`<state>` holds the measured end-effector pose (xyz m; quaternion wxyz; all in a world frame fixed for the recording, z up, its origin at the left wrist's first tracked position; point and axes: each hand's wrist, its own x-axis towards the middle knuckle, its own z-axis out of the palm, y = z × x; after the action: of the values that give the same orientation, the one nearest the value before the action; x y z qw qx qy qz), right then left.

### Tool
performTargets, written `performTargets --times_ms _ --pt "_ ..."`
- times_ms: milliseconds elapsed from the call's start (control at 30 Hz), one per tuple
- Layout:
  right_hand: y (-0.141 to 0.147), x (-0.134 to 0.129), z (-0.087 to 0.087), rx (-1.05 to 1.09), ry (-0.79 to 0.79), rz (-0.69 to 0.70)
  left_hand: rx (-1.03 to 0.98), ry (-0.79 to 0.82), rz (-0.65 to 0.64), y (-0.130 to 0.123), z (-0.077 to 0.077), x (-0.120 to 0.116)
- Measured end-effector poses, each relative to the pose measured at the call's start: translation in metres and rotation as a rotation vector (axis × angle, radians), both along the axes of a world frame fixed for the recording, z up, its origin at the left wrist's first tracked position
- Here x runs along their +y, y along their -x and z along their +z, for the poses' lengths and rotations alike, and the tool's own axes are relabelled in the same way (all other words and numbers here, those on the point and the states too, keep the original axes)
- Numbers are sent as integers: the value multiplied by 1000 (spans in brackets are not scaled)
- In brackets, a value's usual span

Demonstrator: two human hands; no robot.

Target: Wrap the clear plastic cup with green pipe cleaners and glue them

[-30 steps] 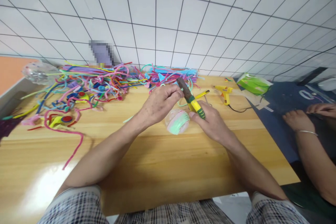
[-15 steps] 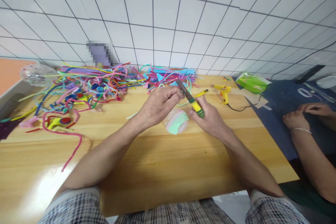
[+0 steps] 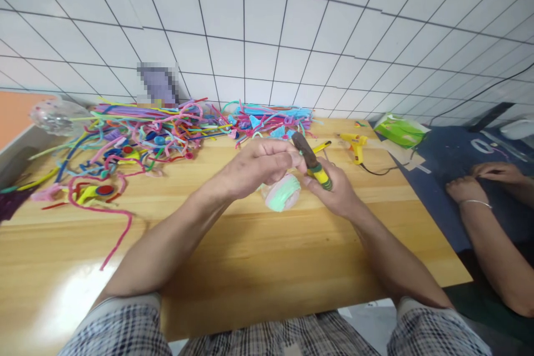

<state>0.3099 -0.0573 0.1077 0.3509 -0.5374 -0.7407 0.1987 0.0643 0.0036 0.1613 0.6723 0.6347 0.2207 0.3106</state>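
Pliers (image 3: 307, 156) in right hand (image 3: 336, 189), fingers wrapped round yellow-green handle, dark head tilted toward left hand (image 3: 258, 169). Left fingers pressed together beside head; anything pinched too small to tell. Ball (image 3: 283, 193), green and pink, on desk (image 3: 258, 267) just below hands. Glue gun (image 3: 356, 148) farther right.

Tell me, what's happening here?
A person's right hand has yellow-and-green-handled metal pliers in its grip, over a pale wooden table. The left hand is pinched close to the pliers' dark head; any piece in it is too small to identify. A clear round ball with mint-green and pink bands shows below the hands. Colourful fuzzy stems lie heaped toward the left, a yellow glue gun at right.
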Motion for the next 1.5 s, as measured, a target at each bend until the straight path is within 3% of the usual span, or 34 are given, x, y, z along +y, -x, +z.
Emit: performTargets --times_ms 100,167,300,400,567,933,1167,1333,1500 --pt "-1 -4 0 -4 -33 -77 -6 82 -38 -1 0 0" --pt "1 -4 -1 19 27 -91 39 -80 7 -1 -1 2" --pt "9 -4 -1 31 134 -77 222 -565 225 0 -4 5" --pt "10 -2 3 -62 76 -89 359 -726 311 -1 -7 5" --pt "6 -1 10 -115 28 -101 411 -682 357 -2 -8 3" --pt "7 1 10 28 158 -12 191 -395 370 -6 -9 7" --pt "6 1 10 44 201 -2 242 -427 319 -3 -7 10" --pt "6 1 10 31 224 10 304 -536 293 -1 -5 10" --pt "2 1 12 -82 150 7 353 -586 271 2 -1 11"
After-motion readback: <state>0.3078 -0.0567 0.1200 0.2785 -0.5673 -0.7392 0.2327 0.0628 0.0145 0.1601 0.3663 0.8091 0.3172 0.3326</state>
